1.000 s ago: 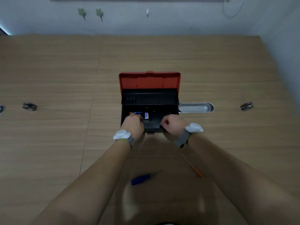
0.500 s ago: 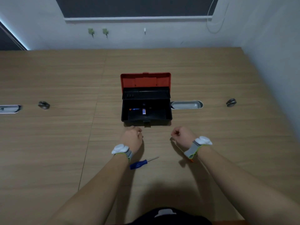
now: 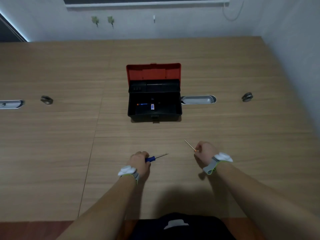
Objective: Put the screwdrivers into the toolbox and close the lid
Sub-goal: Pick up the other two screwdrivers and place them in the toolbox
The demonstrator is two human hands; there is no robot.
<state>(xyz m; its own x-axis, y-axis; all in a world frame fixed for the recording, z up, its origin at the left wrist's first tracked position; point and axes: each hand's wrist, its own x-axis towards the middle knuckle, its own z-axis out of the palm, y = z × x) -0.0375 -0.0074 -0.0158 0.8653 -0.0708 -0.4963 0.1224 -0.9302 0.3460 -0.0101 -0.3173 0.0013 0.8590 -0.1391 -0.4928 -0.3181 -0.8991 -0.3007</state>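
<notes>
The black plastic toolbox (image 3: 154, 105) stands open near the middle of the surface, its orange-red lid (image 3: 153, 72) tipped up and back. Inside, toward the left of the lower compartment, lies a slim blue tool with an orange end (image 3: 142, 104), likely one screwdriver already stowed, next to a small blue-and-white item (image 3: 152, 106) too small to identify.

Two screwdrivers are outside the box, both well short of it. The left hand (image 3: 140, 161) is curled around the handle of the blue-handled screwdriver (image 3: 155, 157), its metal shaft pointing right; whether it is lifted or resting on the wood cannot be told. The right hand (image 3: 205, 152) pinches the orange end of the thin orange-handled screwdriver (image 3: 190, 145), the shaft angled up and left.

So, by my reading, the task is partway: these two remain to be put in and the lid shut.

The pale wood-grain surface (image 3: 52, 153) is wide, with an oval grey cable tray (image 3: 198, 100) just right of the box, another (image 3: 10, 103) at the left edge, and two small dark round fittings (image 3: 46, 99) (image 3: 247, 97). Beyond is a light wall (image 3: 190, 23) with small hooks (image 3: 95, 20) and a dark window.
</notes>
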